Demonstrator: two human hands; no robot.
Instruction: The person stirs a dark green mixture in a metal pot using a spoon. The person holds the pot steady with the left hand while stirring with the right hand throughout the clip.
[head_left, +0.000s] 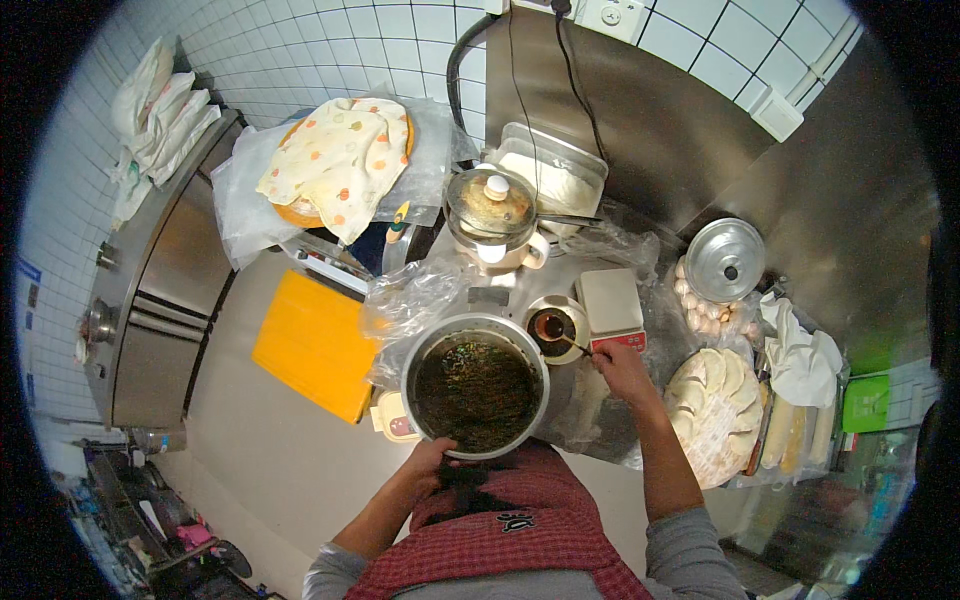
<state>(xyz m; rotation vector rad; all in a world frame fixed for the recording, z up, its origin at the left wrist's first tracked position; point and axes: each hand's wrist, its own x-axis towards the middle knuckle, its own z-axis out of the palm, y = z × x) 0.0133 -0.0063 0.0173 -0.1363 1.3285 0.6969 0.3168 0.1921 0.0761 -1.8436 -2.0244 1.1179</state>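
Observation:
My left hand (431, 463) grips the near rim of a round metal pot (410, 405), which holds a dark liquid (480, 397) with small bits floating at its far side. To the right of the pot, my right hand (624, 369) is closed around the thin handle of a ladle (576, 346). The ladle's bowl, with brown liquid in it, sits within a pale bowl (579, 316) of dark liquid. A kitchen scale (611, 300) with a red front panel stands just beyond my right hand.
Behind the pot stands an electric cooker (491, 195) with a glass lid. Pleated dumplings (712, 412) cover a round board at the right, near rolling pins (784, 435) and eggs (701, 315). At the left are a yellow cutting board (319, 345) and a cloth-covered round tray (337, 161).

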